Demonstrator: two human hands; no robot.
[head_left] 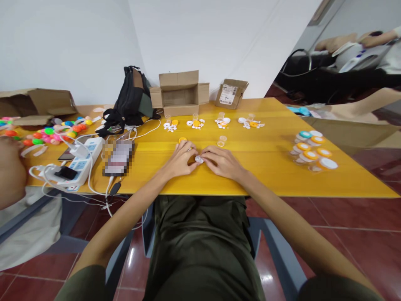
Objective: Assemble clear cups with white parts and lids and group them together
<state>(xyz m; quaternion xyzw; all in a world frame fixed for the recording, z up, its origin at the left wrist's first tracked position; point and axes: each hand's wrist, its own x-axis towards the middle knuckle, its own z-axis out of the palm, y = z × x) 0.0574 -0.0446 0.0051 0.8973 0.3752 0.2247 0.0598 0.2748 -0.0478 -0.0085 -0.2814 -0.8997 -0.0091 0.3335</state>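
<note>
Above the yellow tabletop, near its front edge, my left hand (182, 160) and my right hand (222, 161) meet fingertip to fingertip. Both are closed in a pinch on a small clear plastic piece (199, 159), too small to tell its exact kind. Just beyond my left fingers lies a yellow lid (182, 139), partly hidden by the hand. A clear plastic cup (222, 141) is on the table beyond my right hand. Farther back are several small piles of white parts (171, 128) with yellow and white lids and clear cups.
Several lidded jars (324, 164) stand at the right. To the left are a power strip (84, 161) with cables, a phone (119, 158), colourful balls (48, 136) and another person's arm (11, 173). A backpack (130, 96) and an open cardboard box (180, 96) stand at the back.
</note>
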